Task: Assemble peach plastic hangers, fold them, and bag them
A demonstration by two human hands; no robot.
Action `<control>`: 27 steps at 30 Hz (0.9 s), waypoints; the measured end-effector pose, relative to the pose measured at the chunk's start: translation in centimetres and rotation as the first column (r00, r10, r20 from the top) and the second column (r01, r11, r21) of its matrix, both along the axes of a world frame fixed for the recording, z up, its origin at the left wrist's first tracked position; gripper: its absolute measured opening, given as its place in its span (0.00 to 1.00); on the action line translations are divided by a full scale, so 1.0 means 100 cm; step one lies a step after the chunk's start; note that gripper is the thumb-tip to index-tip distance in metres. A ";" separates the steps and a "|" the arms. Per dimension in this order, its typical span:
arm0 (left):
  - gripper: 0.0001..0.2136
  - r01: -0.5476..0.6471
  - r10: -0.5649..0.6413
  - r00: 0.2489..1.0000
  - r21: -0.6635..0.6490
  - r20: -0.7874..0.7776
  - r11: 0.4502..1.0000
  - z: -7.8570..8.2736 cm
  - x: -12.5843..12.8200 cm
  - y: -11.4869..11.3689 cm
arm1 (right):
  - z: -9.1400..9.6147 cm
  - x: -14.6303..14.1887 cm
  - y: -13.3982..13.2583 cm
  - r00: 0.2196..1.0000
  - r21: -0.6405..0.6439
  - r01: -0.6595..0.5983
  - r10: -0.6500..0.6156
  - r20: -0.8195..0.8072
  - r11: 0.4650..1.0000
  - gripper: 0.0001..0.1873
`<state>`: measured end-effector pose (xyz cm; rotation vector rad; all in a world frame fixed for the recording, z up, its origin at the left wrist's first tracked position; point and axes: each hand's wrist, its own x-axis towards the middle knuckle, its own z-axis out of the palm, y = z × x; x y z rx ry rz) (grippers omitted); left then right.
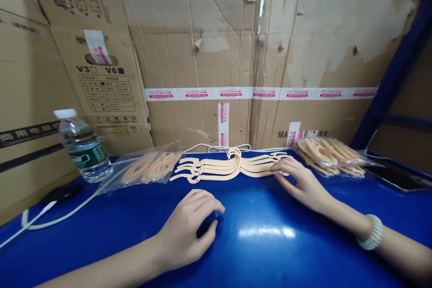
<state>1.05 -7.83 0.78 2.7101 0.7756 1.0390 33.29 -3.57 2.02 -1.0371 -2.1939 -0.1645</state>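
Several beige clothes hangers point(221, 169) lie overlapped in a row on the blue tabletop, their hooks bunched at the middle. My right hand point(302, 182) is at their right end, fingertips over the arm tips. Its thumb and fingers are apart; whether they touch the hangers I cannot tell. In front of the hangers my left hand point(194, 222) hovers or rests near the table, fingers curved, with a gap between thumb and forefinger and nothing held. A clear bag of beige hanger parts point(150, 168) lies to the left, and more bagged hangers point(329, 155) are piled to the right.
A water bottle point(86, 150) stands at the left, near a black device point(62, 192) with a white cable point(72, 218). A dark phone point(396, 177) lies at the far right. Cardboard sheets point(202, 63) wall off the back, and a blue post point(388, 63) slants up at the right.
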 end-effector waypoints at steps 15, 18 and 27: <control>0.13 0.033 -0.030 0.997 0.039 -0.067 0.999 0.002 0.000 -0.002 | 0.008 0.027 0.020 0.994 0.139 0.107 -0.103 -0.036 0.985 0.10; 0.13 0.036 -0.033 0.997 0.039 -0.072 0.999 0.004 0.001 -0.002 | 0.011 0.029 0.024 0.992 0.170 0.122 -0.118 -0.033 0.978 0.10; 0.13 0.052 -0.049 0.996 0.030 -0.078 0.998 0.002 0.001 0.000 | 0.008 0.041 0.035 0.986 0.167 0.166 -0.161 -0.041 0.972 0.11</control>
